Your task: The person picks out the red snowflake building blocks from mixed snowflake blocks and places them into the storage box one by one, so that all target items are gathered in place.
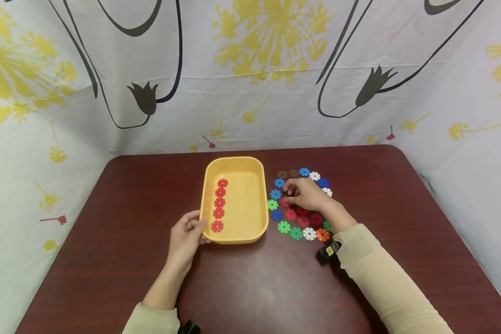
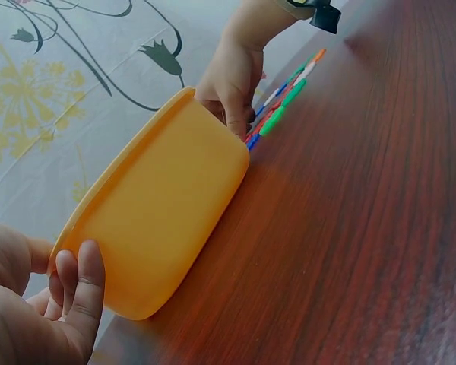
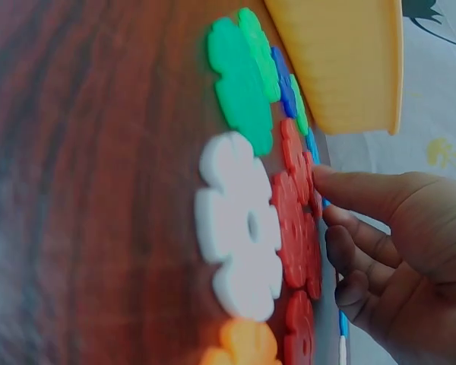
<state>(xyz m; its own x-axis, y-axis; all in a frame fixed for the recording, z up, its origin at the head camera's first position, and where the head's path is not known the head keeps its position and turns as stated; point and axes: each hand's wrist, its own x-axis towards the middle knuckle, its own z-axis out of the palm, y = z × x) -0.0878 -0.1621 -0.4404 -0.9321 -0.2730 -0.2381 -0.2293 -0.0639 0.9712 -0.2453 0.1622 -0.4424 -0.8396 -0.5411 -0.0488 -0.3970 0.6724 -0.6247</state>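
Observation:
My left hand (image 1: 184, 242) grips the near-left corner of a yellow plastic tray (image 1: 246, 199), thumb over the rim and fingers against the outer wall. Inside the tray, several red flower-shaped discs (image 1: 219, 202) stand in a column along the left side. To the right of the tray, my right hand (image 1: 312, 195) reaches over a group of similar discs, its thumb and curled fingers at a red disc (image 3: 317, 199). More red discs (image 1: 303, 221) lie beneath and beside that hand. In the left wrist view, the tray wall (image 2: 159, 205) covers the lower part of the right hand's work.
Around the red discs runs a ring of blue, green, white, brown and orange ones, among them a white disc (image 3: 239, 228), a green disc (image 1: 296, 233) and an orange disc (image 1: 323, 234). A dark red wooden table (image 1: 250, 283) carries everything. Patterned cloth (image 1: 250, 116) hangs behind.

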